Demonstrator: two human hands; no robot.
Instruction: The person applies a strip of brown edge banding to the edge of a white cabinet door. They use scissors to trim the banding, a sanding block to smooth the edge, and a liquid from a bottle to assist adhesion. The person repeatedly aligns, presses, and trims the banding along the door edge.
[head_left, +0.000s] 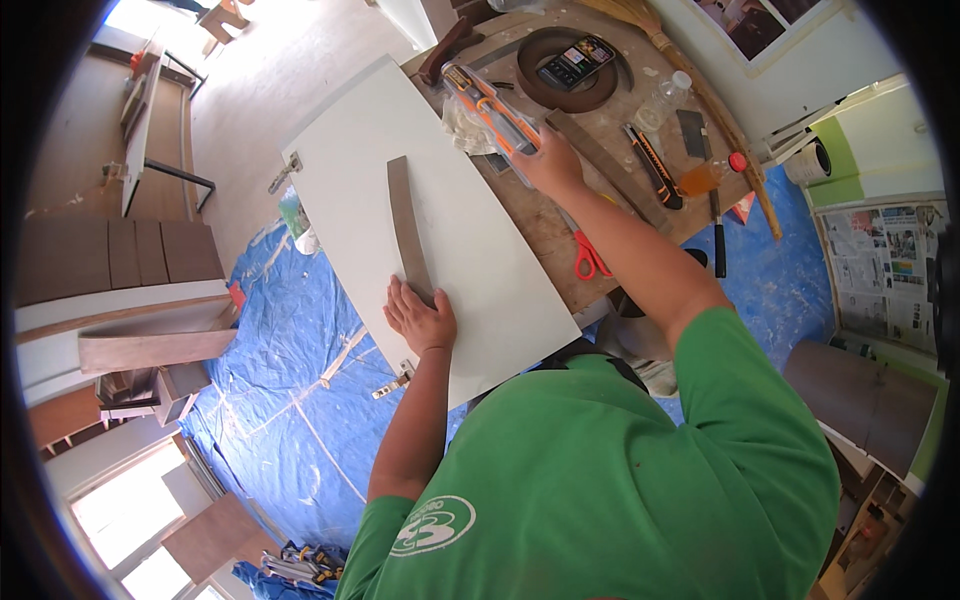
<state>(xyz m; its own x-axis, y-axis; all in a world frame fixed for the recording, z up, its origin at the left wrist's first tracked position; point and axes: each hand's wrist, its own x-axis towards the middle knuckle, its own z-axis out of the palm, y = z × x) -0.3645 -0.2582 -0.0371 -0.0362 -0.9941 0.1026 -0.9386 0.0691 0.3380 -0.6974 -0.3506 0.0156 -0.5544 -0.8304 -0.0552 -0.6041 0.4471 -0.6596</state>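
Note:
My left hand rests on a white cabinet door, fingers stretched out, touching the lower end of a brown edging strip. The strip lies lengthwise on the door and bends slightly. My right hand is closed round the near end of a long orange and grey tool in clear packaging, beside the door's far right edge. Its exact kind is hard to make out. Red-handled scissors lie below my right forearm, partly hidden. Metal hinges stick out from the door's left edge.
The wooden worktop also carries a coiled brown strip with a phone on it, an orange-black cutter knife, a clear bottle and an orange drink bottle. A blue tarp covers the floor.

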